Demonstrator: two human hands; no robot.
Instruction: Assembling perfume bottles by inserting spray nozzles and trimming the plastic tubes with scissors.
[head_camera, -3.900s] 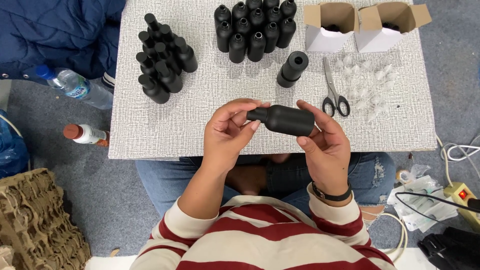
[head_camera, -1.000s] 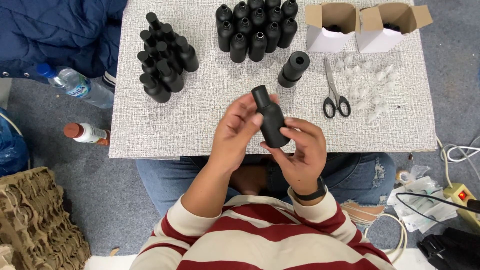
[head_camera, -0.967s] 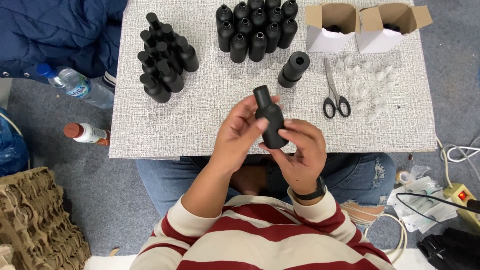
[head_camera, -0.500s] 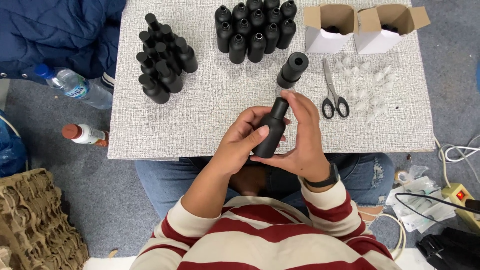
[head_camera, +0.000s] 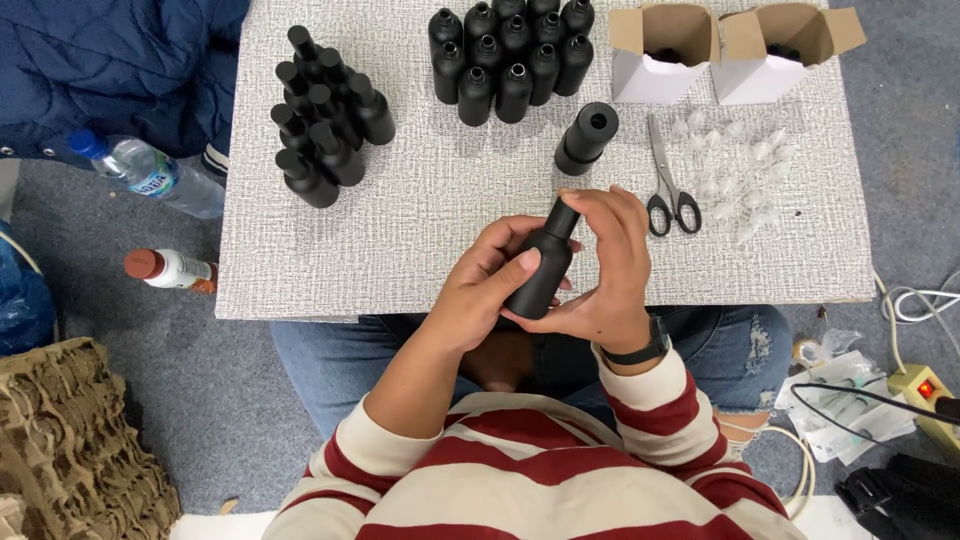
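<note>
Grey textured table (head_camera: 420, 240) fills the upper part of the view, w/ a blue quilted jacket (head_camera: 110, 70) lying off its left edge and a tan woven basket (head_camera: 70, 440) at bottom left on the grey floor. On the table, top centre: cluster of upright matte black bottles (head_camera: 510, 55), no labels visible; left of it a 2nd group of black bottles w/ caps on (head_camera: 325, 110). Top right: two small white cartons w/ brown inner flaps open, left box (head_camera: 660, 50) and right box (head_camera: 780, 45), side by side, each w/ sth dark inside. One black bottle lies on its side (head_camera: 587, 137) between the cluster and the scissors (head_camera: 668, 185). Right of the scissors, a scatter of small clear plastic pieces (head_camera: 740, 170). On the floor left: clear water bottle w/ blue cap and blue label band (head_camera: 145, 175), and a smaller white bottle w/ brown-red cap (head_camera: 170, 270). Bottom right: white power strip w/ a red light (head_camera: 925, 395) and cables. The held black bottle (head_camera: 540, 270) is over the table's near edge, tilted, neck up-right. Left hand (head_camera: 490, 285) wraps its body, fingers closed round it; right hand (head_camera: 610, 260) cups it from the right, fingertips pinched on the cap end.
</note>
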